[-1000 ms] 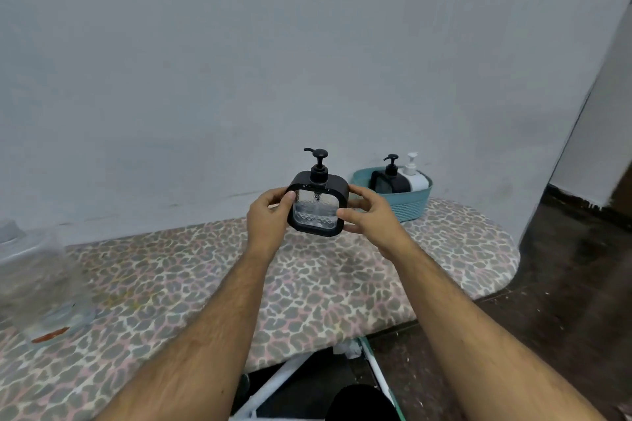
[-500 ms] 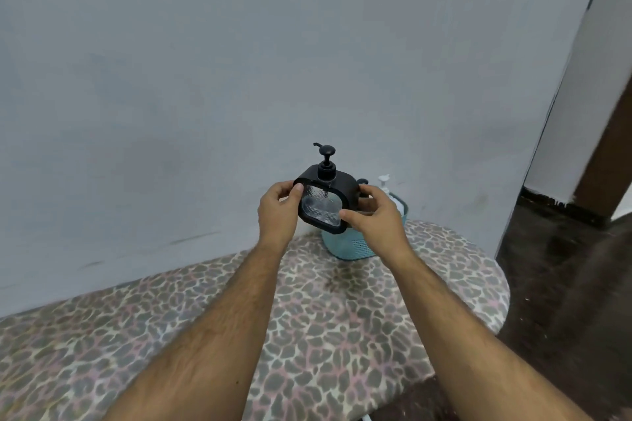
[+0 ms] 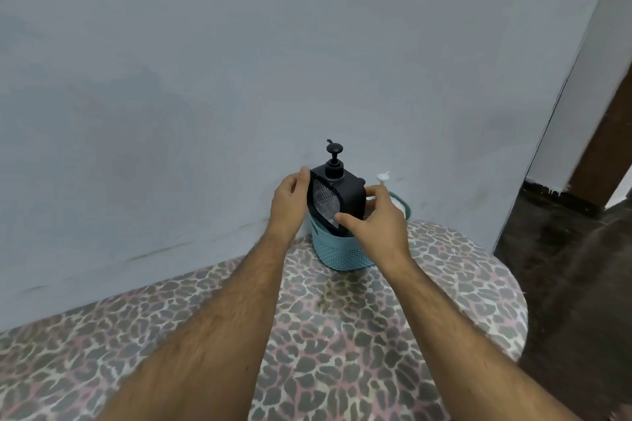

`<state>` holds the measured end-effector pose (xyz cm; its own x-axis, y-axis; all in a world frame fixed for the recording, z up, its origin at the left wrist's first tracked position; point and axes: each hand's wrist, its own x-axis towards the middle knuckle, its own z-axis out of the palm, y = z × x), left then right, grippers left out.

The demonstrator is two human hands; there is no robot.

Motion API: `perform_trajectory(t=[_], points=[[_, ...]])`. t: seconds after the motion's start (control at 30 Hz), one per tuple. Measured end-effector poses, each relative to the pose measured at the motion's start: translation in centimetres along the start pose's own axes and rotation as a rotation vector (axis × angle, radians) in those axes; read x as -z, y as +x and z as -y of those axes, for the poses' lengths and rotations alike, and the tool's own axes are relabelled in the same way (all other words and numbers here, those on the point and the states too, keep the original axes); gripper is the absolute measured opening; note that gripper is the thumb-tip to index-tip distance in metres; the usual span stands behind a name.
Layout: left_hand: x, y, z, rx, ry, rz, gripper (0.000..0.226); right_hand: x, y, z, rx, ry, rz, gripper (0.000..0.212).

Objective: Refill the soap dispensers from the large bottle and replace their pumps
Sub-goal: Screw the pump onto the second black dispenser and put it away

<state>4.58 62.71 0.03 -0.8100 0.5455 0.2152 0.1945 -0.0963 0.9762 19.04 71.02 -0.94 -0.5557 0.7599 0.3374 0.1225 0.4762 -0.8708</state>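
Dispenser: black square-framed soap dispenser [image 3: 337, 196] with clear textured window, held upright with a slight tilt, lower end inside the mouth of the teal basket [image 3: 342, 251]; cannot tell if it touches the basket floor.
Pump: black pump [image 3: 334, 155] seated on top of the dispenser, nozzle pointing away toward the wall.
Left hand: left hand [image 3: 289, 205] clasps the dispenser's left edge, fingertips curled over the upper left corner of the frame.
Right hand: right hand [image 3: 372, 220] clasps the right side, thumb lying across the lower part of the window, fingers wrapped round the far side.
Basket: perforated teal plastic, stands on the bench [image 3: 376, 335] near its rounded right end, close to the wall; a loop handle shows on its right rim.
Other contents: white pump head [image 3: 383, 177] sticks up behind the right hand, its bottle hidden; a small bit of a second black item shows just right of the held dispenser, too hidden to tell.
Bench: narrow board with leopard-print cover.
Surroundings: pale blue-grey wall [image 3: 205, 61] behind; dark floor [image 3: 574, 267] to the right.
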Motion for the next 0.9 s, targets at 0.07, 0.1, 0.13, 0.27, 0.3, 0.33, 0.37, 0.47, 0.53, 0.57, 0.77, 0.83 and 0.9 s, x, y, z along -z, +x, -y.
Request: perform_trajectory(t=[0.07,0.1,0.13,0.27,0.3,0.33,0.37,0.47,0.53,0.57,0.77,0.83,0.9], points=[[-0.3,0.2,0.4,0.012,0.001,0.033,0.041,-0.2,-0.1,-0.3,0.006,-0.049,-0.010,0.052],[-0.4,0.2,0.5,0.015,0.001,0.044,0.042,-0.2,-0.1,-0.3,0.013,-0.075,-0.011,0.052],[-0.5,0.3,0.6,0.018,0.004,0.054,0.043,-0.3,0.0,-0.5,0.019,-0.103,-0.009,0.053],[-1.0,0.3,1.0,0.007,0.024,0.078,0.040,-0.7,0.0,-0.6,0.065,-0.240,0.013,0.059],[-1.2,0.4,1.2,0.004,0.024,0.082,0.039,-0.8,0.1,-0.7,0.074,-0.265,0.017,0.059],[-1.2,0.5,1.3,0.003,0.026,0.087,0.039,-0.9,0.1,-0.7,0.079,-0.284,0.020,0.057],[-1.2,0.5,1.6,0.008,0.030,0.094,0.041,-0.9,0.1,-0.7,0.082,-0.302,0.024,0.055],[-0.8,0.7,2.5,0.037,0.052,0.112,0.042,-1.0,0.3,-1.0,0.085,-0.358,0.049,0.052],[-0.6,0.8,3.3,0.051,0.082,0.112,0.039,-1.1,0.2,-1.2,0.094,-0.382,0.054,0.051],[-0.6,0.9,3.6,0.055,0.096,0.113,0.037,-1.2,0.1,-1.3,0.105,-0.406,0.045,0.051],[-0.7,1.1,4.8,0.048,0.193,0.104,0.046,-1.3,0.2,-1.6,0.098,-0.490,0.052,0.043],[-0.8,1.0,5.0,0.047,0.228,0.093,0.050,-1.2,0.3,-1.6,0.090,-0.520,0.079,0.038],[-0.9,0.9,5.1,0.042,0.266,0.077,0.054,-1.2,0.3,-1.4,0.085,-0.548,0.097,0.034]])
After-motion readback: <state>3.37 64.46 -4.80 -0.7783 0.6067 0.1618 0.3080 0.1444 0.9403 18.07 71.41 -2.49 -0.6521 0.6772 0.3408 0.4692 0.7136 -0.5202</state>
